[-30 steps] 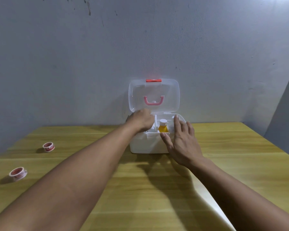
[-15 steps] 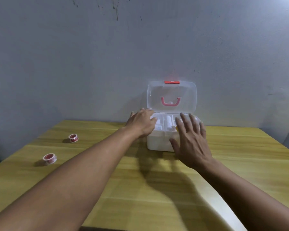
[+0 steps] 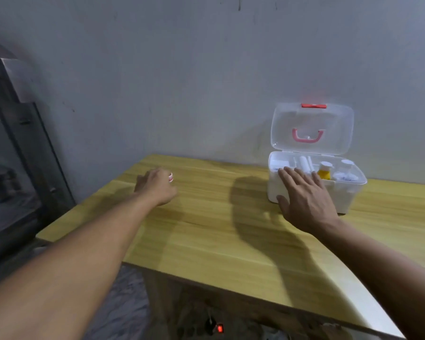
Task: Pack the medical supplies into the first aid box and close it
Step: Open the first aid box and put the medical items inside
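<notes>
The white first aid box (image 3: 344, 199) stands at the back right of the wooden table (image 3: 206, 231), its clear lid (image 3: 334, 123) upright with a pink handle. Inside I see a yellow bottle (image 3: 324, 173) with a white cap, white rolls (image 3: 304, 164) and other white items. My right hand (image 3: 304, 196) is spread flat in front of the box's left front wall, holding nothing. My left hand (image 3: 155, 187) reaches far left over the table, fingers curled on a red-and-white tape roll (image 3: 170, 178) that pokes out at its fingertips. A second tape roll is not visible.
A dark glass-fronted cabinet (image 3: 17, 155) stands beyond the table's left edge. The grey wall runs right behind the box. Below the table's front edge a small red light (image 3: 220, 328) glows on the floor.
My left hand left the box and swung far left to a tape roll. The view turned left, so the box now sits at the right. My right hand stays open by the box.
</notes>
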{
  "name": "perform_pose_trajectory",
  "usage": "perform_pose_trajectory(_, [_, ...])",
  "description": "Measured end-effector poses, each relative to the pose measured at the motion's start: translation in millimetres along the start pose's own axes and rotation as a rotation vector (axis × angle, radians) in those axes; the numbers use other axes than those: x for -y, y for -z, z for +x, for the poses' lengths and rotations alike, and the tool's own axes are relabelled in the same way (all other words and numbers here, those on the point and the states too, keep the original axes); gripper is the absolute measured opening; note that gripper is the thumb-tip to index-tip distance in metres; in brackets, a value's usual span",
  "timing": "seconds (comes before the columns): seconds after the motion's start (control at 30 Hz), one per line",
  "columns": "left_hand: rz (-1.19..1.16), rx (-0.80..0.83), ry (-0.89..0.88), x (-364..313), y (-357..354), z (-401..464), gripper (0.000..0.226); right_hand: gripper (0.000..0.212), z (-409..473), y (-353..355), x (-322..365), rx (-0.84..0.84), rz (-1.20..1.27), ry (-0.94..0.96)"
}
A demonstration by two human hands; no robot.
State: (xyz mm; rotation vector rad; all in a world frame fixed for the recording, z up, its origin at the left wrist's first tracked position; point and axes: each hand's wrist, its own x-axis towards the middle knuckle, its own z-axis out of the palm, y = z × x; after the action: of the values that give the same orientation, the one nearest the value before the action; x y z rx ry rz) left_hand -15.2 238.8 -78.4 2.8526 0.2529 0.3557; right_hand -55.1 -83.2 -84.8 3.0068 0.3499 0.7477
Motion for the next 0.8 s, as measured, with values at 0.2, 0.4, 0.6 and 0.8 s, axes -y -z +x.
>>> perform_pose_trajectory(0.2, [0.029,0.145,0.218,37,-18,-2,0.037,0.064,0,-10,5,-0.108,-0.008,-0.032])
perform_pose_trajectory(0.4, [-0.170,-0.053,0.087,26,-33,8,0.035,0.068,-2,-23,5,-0.149,-0.007,-0.051])
perform_pose_trajectory(0.6, [-0.230,-0.047,-0.047,11,-39,52,0.058,0.068,-6,-28,6,-0.166,-0.010,-0.066])
perform_pose_trajectory(0.8, [-0.140,0.046,-0.040,5,-52,81,0.055,0.070,-7,-32,6,-0.195,-0.005,-0.073])
